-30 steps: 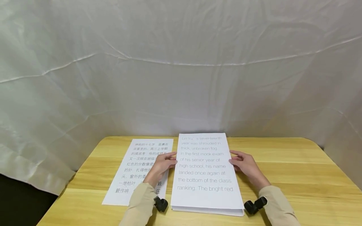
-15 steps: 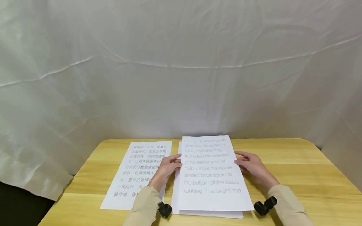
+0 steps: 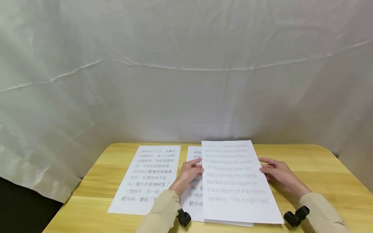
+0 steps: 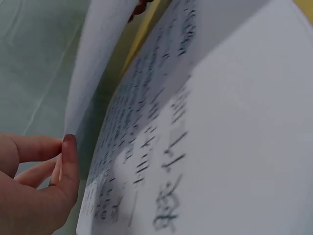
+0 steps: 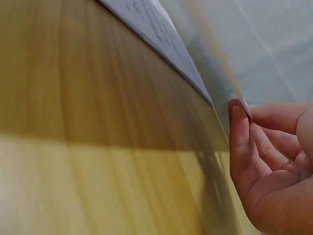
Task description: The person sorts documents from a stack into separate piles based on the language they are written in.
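Between both hands hangs a white sheet of paper [image 3: 233,181] printed with English text, raised above the table. My left hand [image 3: 188,174] pinches its left edge between thumb and fingers; the left wrist view shows the sheet's edge [image 4: 93,63] in that pinch. On the opposite side my right hand [image 3: 281,176] pinches the right edge, seen edge-on in the right wrist view. Below the raised sheet lies a paper stack [image 3: 192,212] with Chinese text on top, partly covered by the sheet in the head view.
Left of the stack, another sheet with Chinese text [image 3: 145,174] lies flat on the wooden table [image 3: 87,200]. A pale cloth curtain [image 3: 186,97] stands behind the table's far edge. Black wrist cameras sit on both sleeves.
The English sheet has come up off the stack and moved right with both hands, uncovering the Chinese text on the page beneath. The left sheet stays on the table.
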The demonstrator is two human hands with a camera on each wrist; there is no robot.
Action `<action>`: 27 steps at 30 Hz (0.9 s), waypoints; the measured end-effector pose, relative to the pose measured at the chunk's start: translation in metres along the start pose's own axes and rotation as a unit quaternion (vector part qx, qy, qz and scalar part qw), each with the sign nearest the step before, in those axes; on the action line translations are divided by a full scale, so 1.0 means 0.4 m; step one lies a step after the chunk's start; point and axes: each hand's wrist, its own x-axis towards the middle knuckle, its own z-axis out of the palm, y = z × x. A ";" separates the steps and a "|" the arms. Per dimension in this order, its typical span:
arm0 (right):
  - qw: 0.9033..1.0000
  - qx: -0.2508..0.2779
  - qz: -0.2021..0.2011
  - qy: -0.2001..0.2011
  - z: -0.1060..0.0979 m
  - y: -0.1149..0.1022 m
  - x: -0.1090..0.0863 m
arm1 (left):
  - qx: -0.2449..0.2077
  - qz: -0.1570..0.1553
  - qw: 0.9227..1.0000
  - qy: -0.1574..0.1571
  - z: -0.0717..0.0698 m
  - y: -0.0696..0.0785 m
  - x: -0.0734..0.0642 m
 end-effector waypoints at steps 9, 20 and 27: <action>0.999 0.032 0.020 -0.023 -0.060 0.029 -0.009 | 0.000 0.003 1.000 -0.008 0.045 -0.005 -0.008; 0.999 0.033 0.033 -0.017 -0.167 0.063 -0.025 | 0.018 -0.001 1.000 0.010 0.166 0.009 0.008; 0.999 0.034 0.034 -0.019 -0.236 0.091 -0.039 | 0.026 0.002 0.999 0.023 0.242 0.019 0.016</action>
